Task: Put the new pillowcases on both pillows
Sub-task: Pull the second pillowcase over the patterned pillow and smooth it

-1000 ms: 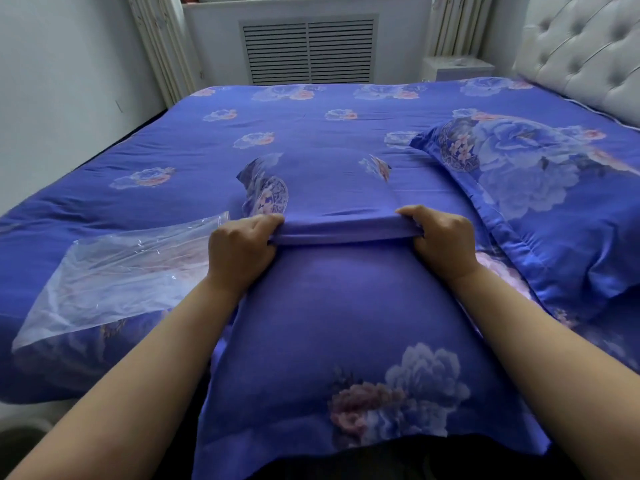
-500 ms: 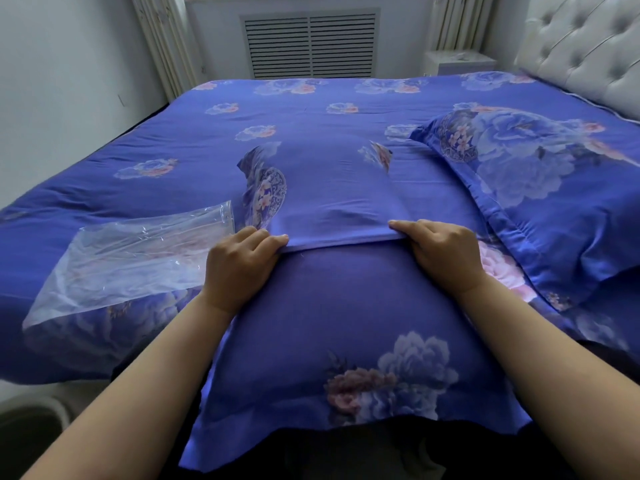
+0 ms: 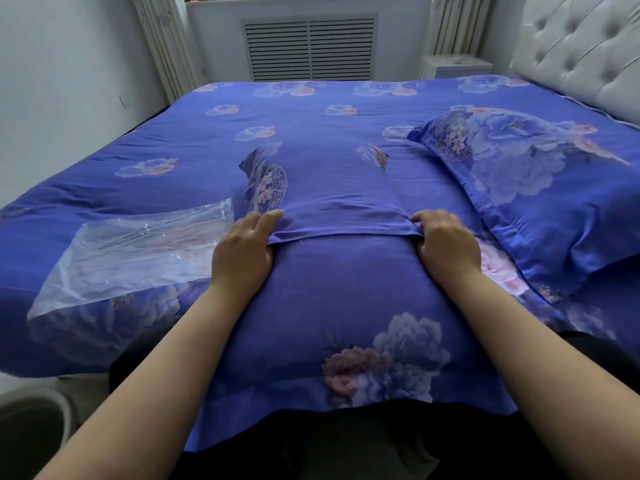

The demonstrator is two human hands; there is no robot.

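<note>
A pillow in a blue floral pillowcase [image 3: 346, 306] lies across the near edge of the bed in front of me. Its open end points away from me, and the case's flap [image 3: 339, 216] overlaps the pillow there. My left hand [image 3: 242, 254] holds the flap's hem at its left corner, fingers on top and thumb tucked under. My right hand [image 3: 446, 247] grips the hem's right corner with curled fingers. A second pillow [image 3: 540, 195] in a matching case lies to the right, near the headboard.
A clear plastic bag [image 3: 131, 258] lies flat on the blue floral bedspread [image 3: 242, 109] to my left. A tufted white headboard [image 3: 581, 53] is at the right, with a nightstand [image 3: 453, 64] and a radiator cover [image 3: 311, 46] beyond the bed. A pale bin [image 3: 38, 424] stands at the lower left.
The flap, lifted and bulging a second ago, now lies flatter over the pillow's end. Both hands stay at its hem corners, and the left fingers have spread flatter on the cloth.
</note>
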